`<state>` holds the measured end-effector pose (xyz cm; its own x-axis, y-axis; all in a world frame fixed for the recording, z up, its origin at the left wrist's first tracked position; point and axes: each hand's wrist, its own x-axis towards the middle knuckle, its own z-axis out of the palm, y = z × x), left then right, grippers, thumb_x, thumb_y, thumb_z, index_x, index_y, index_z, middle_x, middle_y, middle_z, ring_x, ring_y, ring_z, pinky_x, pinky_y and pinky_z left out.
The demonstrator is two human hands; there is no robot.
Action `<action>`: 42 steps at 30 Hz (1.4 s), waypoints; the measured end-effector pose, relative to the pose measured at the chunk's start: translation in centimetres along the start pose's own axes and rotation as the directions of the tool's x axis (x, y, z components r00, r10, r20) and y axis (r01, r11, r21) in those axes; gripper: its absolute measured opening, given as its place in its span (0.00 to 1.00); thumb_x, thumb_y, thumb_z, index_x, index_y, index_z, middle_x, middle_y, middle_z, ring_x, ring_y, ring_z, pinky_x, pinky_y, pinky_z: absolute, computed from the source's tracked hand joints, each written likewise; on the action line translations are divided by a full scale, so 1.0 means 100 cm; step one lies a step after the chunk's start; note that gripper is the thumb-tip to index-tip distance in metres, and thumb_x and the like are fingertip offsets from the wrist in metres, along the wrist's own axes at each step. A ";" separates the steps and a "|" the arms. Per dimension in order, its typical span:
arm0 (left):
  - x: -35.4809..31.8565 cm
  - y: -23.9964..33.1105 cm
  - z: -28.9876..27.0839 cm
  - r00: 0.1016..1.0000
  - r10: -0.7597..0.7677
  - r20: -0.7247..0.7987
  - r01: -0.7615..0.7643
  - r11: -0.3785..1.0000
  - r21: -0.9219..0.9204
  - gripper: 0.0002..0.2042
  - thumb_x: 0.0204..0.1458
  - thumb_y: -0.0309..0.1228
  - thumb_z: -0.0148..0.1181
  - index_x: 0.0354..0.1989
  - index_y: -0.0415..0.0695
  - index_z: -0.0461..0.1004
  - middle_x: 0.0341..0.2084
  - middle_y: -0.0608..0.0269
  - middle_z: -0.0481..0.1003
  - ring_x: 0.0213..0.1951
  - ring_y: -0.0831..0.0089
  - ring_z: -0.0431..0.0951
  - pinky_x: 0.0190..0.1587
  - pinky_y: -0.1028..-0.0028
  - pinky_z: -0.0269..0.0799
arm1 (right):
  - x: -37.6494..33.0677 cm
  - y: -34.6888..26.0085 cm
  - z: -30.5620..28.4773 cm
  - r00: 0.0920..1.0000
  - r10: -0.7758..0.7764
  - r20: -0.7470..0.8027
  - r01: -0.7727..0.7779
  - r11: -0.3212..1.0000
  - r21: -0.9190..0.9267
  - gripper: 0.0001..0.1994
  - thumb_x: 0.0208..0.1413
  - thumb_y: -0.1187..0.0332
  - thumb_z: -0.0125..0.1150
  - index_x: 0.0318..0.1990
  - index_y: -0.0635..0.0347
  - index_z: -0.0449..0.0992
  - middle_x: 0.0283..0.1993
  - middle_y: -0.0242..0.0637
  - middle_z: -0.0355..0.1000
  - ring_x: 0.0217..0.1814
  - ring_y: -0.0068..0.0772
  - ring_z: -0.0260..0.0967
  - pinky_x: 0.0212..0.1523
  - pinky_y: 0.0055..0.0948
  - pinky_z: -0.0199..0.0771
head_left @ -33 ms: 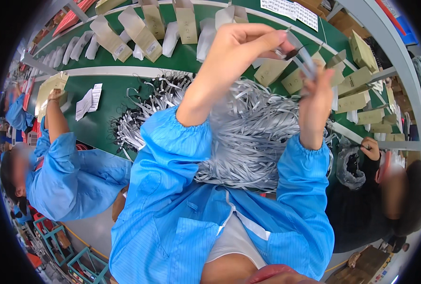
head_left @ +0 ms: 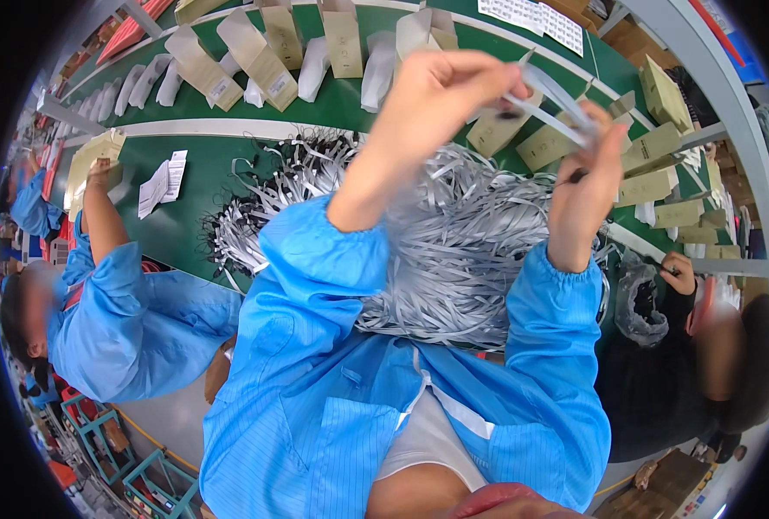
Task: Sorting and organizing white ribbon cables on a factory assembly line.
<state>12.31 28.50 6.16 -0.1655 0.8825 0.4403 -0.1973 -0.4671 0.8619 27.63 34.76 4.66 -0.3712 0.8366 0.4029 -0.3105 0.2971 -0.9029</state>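
Note:
Stretched between both hands, above the far side of the pile, is a light grey lanyard (head_left: 547,118) whose strap forms two bands. My left hand (head_left: 445,108) pinches its left end between thumb and fingers. The fingers of my right hand (head_left: 582,195) close round the other end, with a small dark part showing at the palm. Motion blurs both sets of fingertips. Below my hands, a big heap of grey lanyards (head_left: 453,251) with black cord ends covers the green table in front of my body.
Open cream boxes (head_left: 267,73) and white wrapped items (head_left: 312,69) line the green conveyor (head_left: 151,117) beyond. Paper slips (head_left: 164,184) lie left of the heap. A co-worker in blue (head_left: 142,320) holds a box at left; another in black (head_left: 661,381) sits right, near a clear bag (head_left: 640,307).
The lanyard strap has spread into two bands between my hands. My right hand has shifted slightly right, and my left hand is a little lower. The dark end no longer shows at my left fingertips.

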 end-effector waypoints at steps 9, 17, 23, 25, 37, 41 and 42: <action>-0.020 -0.066 -0.014 0.996 0.002 -0.088 0.061 0.709 0.703 0.07 0.56 0.25 0.58 0.38 0.37 0.81 0.32 0.55 0.82 0.32 0.61 0.81 0.37 0.72 0.75 | 0.081 0.001 -0.003 0.970 0.049 -0.240 0.034 0.944 0.330 0.12 0.70 0.59 0.46 0.39 0.58 0.65 0.19 0.26 0.49 0.18 0.17 0.38 0.16 0.24 0.34; -0.044 -0.156 -0.071 0.978 -0.106 0.179 -0.135 0.330 0.934 0.05 0.47 0.25 0.57 0.30 0.45 0.79 0.26 0.55 0.78 0.35 0.53 0.79 0.37 0.60 0.74 | 0.124 0.093 -0.035 0.978 -0.194 -0.070 0.206 0.939 0.276 0.09 0.70 0.61 0.44 0.42 0.55 0.64 0.21 0.28 0.52 0.20 0.17 0.43 0.20 0.20 0.43; -0.039 -0.126 -0.061 0.986 -0.075 0.152 -0.115 0.359 0.926 0.07 0.48 0.27 0.61 0.35 0.46 0.82 0.28 0.60 0.80 0.35 0.56 0.81 0.36 0.62 0.77 | 0.100 0.115 -0.060 0.899 -0.245 0.364 0.421 0.713 -0.561 0.16 0.70 0.60 0.44 0.44 0.65 0.72 0.35 0.45 0.69 0.34 0.38 0.69 0.35 0.35 0.69; -0.032 -0.102 -0.050 0.973 -0.197 0.122 -0.013 0.476 0.879 0.07 0.48 0.28 0.63 0.35 0.46 0.83 0.29 0.60 0.81 0.35 0.58 0.82 0.37 0.64 0.77 | 0.093 0.108 -0.063 0.922 -0.171 0.347 0.365 0.679 -0.636 0.17 0.70 0.59 0.45 0.43 0.66 0.73 0.37 0.48 0.70 0.38 0.41 0.70 0.38 0.36 0.69; -0.007 -0.016 0.000 0.993 0.110 -0.048 -0.069 0.849 0.525 0.05 0.50 0.22 0.64 0.34 0.39 0.84 0.32 0.63 0.83 0.33 0.76 0.82 0.37 0.77 0.76 | 0.040 0.012 0.004 0.969 -0.176 0.175 0.178 0.984 0.008 0.21 0.69 0.55 0.47 0.49 0.67 0.75 0.39 0.44 0.77 0.40 0.40 0.75 0.43 0.41 0.73; 0.005 0.056 0.024 0.981 0.077 -0.176 0.000 0.916 0.402 0.07 0.51 0.21 0.64 0.38 0.41 0.84 0.31 0.65 0.83 0.30 0.78 0.81 0.35 0.80 0.76 | 0.021 0.030 -0.008 0.649 0.097 0.755 -0.290 0.948 0.127 0.21 0.70 0.54 0.47 0.54 0.65 0.70 0.37 0.41 0.72 0.39 0.32 0.70 0.42 0.36 0.71; 0.006 0.062 0.016 0.982 0.080 -0.170 -0.004 0.913 0.407 0.07 0.51 0.21 0.64 0.38 0.41 0.84 0.31 0.65 0.83 0.30 0.78 0.81 0.35 0.80 0.76 | 0.023 0.029 -0.021 0.652 0.090 0.753 -0.285 0.949 0.133 0.21 0.70 0.54 0.47 0.54 0.65 0.70 0.37 0.41 0.72 0.39 0.32 0.70 0.42 0.36 0.71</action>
<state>12.51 26.22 12.15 -0.3426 0.8200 0.4585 0.2137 -0.4072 0.8880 27.73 38.47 2.66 -0.9289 0.2252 0.2939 -0.3053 -0.0172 -0.9521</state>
